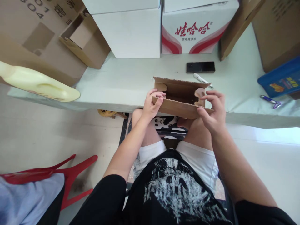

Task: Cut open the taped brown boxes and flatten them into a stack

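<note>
A small brown cardboard box [181, 97], partly folded with its top open, rests at the near edge of the pale table [131, 81]. My left hand [152, 103] grips the box's left end, fingers curled over the side flap. At the right end, my right hand [212, 109] pinches the wall and flap between thumb and fingers. The inside of the box is dark, and I cannot make out anything in it.
A black phone [200, 67] and a white pen [202, 80] lie behind the box. White cartons [131, 31], a red-printed carton [197, 31] and brown cartons [42, 40] line the back. A blue box [281, 78] and small purple tool [270, 100] sit right. Red plastic chair [67, 175] stands lower left.
</note>
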`<state>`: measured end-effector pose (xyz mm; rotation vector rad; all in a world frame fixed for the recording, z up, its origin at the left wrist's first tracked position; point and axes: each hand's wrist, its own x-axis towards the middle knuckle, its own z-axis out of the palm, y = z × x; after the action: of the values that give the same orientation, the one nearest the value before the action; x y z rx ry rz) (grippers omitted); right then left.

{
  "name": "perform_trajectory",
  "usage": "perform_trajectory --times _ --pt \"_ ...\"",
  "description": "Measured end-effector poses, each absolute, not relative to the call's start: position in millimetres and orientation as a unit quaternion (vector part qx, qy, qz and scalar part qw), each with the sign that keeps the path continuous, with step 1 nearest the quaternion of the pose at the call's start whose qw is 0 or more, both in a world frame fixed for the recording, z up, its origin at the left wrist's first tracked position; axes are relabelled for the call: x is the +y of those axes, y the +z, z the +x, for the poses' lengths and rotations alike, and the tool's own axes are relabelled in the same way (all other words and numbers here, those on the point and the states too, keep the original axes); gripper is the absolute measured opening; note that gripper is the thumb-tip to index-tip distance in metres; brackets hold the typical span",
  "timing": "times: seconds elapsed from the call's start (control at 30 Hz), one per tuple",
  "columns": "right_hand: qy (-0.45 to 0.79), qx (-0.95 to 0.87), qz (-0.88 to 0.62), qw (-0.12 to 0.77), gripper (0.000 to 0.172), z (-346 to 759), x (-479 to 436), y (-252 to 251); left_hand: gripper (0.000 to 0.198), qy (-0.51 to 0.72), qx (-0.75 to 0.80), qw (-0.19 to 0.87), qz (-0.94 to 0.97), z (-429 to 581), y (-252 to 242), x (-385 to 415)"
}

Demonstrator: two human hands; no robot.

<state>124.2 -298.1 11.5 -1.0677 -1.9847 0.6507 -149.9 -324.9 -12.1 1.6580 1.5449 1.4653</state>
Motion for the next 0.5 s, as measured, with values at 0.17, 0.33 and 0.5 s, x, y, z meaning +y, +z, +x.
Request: perform_trajectory --times 0.17,0.33,0.5 --pt "0.238 -0.804 -0.401 0.369 0.015 120 -302 6 0.071 0.511 0.542 0.22 0.63 -158 -21 -327" --pt "0.275 -0.776 -0.459 0.334 0.02 117 -312 14 0.063 0.523 0.554 0.231 0.605 -153 -17 -331" --pt "0.313 -0.721 -0.492 0.375 0.039 114 -317 23 0.06 0.523 0.572 0.228 0.589 -149 -16 -327"
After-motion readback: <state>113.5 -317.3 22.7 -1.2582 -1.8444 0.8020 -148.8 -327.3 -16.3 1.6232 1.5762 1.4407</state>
